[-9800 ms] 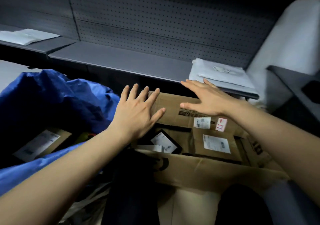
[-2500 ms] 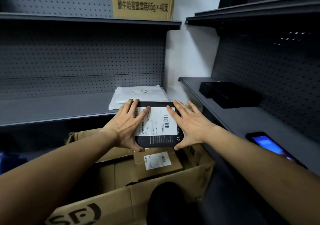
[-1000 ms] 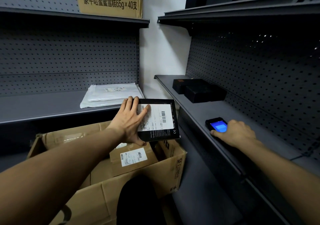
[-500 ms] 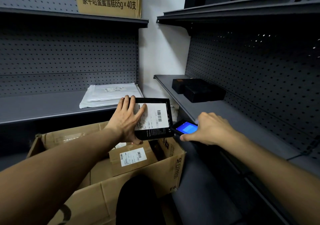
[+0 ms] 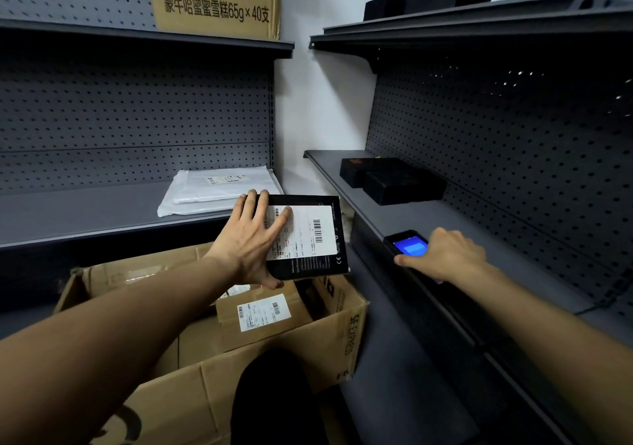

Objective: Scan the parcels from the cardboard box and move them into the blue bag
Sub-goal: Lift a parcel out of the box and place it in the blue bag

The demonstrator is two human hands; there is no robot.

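Landmark: cardboard box (image 5: 274,362), open at lower centre; all places below are given relative to it.
Shelving: grey pegboard shelves (image 5: 102,211) stand behind the cardboard box and to its right.
Blue bag: not in view.
Remaining parcel: a brown parcel (image 5: 260,317) with a white label lies inside the cardboard box, near its right wall.
White mailers: a flat stack (image 5: 219,191) rests on the shelf behind the cardboard box; not part of this step.
Black parcel: held label-up (image 5: 308,239) just above the cardboard box's rear right corner, tilted toward the camera.
Left hand: (image 5: 250,242) fingers spread over the black parcel's left edge, thumb beneath; it pinches the parcel between thumb and fingers. One fingertip lies on the label's left part.
Scanner: a handheld unit with a lit blue screen (image 5: 409,245) lies on the shelf right of the cardboard box.
Right hand: (image 5: 445,256) fingers curled and pressed on the scanner's near end; whether it fully grips the scanner cannot be told.
Step in hand (judgement): scanning the black parcel.
Procedure: keep the barcode at the label's right side uncovered. Hold the parcel steady and flat. Aim the scanner's window squarely at the barcode.
Risk: a finger sliding right would mask the code.
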